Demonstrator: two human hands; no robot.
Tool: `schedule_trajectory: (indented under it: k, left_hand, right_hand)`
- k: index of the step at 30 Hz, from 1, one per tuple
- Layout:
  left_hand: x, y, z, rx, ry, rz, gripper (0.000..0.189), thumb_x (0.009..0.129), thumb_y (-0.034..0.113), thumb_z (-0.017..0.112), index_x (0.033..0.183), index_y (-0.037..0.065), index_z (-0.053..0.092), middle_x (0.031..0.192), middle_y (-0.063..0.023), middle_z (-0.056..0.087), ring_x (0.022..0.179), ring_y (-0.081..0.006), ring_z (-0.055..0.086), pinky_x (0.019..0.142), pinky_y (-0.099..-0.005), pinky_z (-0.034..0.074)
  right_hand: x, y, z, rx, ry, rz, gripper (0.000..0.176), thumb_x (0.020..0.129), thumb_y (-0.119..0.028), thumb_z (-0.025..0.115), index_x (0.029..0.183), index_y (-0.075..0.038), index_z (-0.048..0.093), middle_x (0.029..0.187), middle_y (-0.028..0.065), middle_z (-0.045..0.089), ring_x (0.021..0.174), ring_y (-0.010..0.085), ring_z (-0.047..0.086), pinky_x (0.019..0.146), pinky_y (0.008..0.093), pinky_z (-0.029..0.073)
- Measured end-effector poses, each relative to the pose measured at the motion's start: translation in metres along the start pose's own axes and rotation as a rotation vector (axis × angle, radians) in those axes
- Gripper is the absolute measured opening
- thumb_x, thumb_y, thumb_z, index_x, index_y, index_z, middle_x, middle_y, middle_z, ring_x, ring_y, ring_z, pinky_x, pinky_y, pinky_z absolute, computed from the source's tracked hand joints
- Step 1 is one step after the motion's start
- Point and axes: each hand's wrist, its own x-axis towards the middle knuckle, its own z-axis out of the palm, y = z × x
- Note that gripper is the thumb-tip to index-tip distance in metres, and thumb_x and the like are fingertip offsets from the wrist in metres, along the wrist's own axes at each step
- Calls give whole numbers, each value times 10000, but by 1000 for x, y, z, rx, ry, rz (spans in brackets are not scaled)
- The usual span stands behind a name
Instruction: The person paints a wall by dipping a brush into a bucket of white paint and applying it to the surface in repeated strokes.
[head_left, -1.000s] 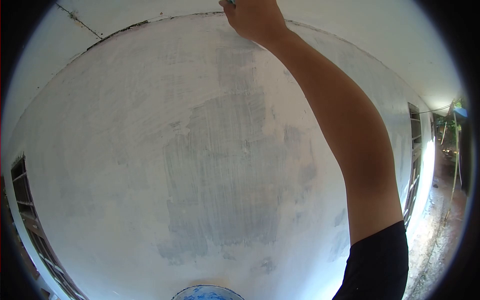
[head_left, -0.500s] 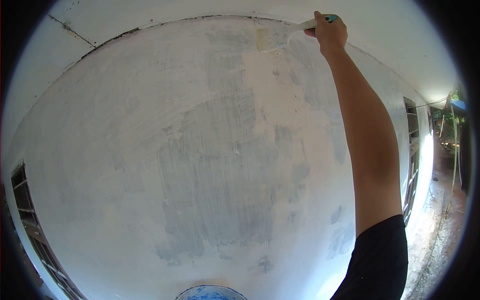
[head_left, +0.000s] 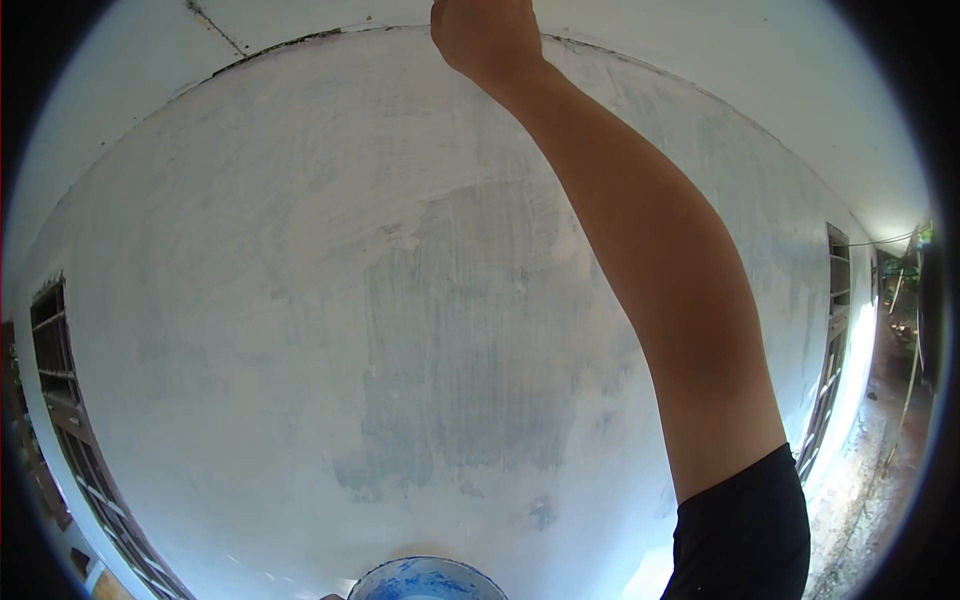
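My right hand point(head_left: 487, 38) is raised at the top edge of the view, where the wall point(head_left: 300, 240) meets the ceiling. Its fingers are closed, and the upper part of the hand is cut off by the frame. The paintbrush it gripped half a second ago is out of sight now. Grey and white streaked patches cover the wall below. At the bottom edge a bucket point(head_left: 425, 577) shows its rim and a blue-smeared inside. A sliver of what looks like my left hand point(head_left: 332, 597) lies beside the rim, its fingers hidden.
A pale ceiling point(head_left: 680, 35) overhangs the wall. There is a barred window point(head_left: 62, 350) on the left and another window point(head_left: 835, 290) on the right. Beyond the right end lies a strip of outdoor ground point(head_left: 870, 450).
My right hand has swung left and up along the top of the wall, carrying the paintbrush out of view. The view has shifted slightly, and more of the bucket shows.
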Motion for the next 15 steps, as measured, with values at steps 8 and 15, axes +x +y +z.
schedule_trajectory:
  k: [8, 15]
  left_hand:
    - [-7, -56, -17, -120, -71, -79, 114, 879, 157, 539, 798, 77, 538, 643, 35, 508, 544, -59, 429, 486, -202, 341]
    - [-25, -32, -3, 79, -67, -55, 250, 865, 260, 544, 726, 58, 496, 619, 31, 454, 578, -85, 386, 517, -239, 324]
  right_hand:
    - [-36, 27, -99, 292, 349, 604, 166, 805, -141, 620, 797, 9, 551, 704, 160, 610, 650, 261, 610, 602, 354, 462]
    - [-141, 68, -172, 788, 333, 751, 272, 869, -152, 564, 985, 82, 487, 855, 164, 562, 703, 243, 634, 589, 286, 589]
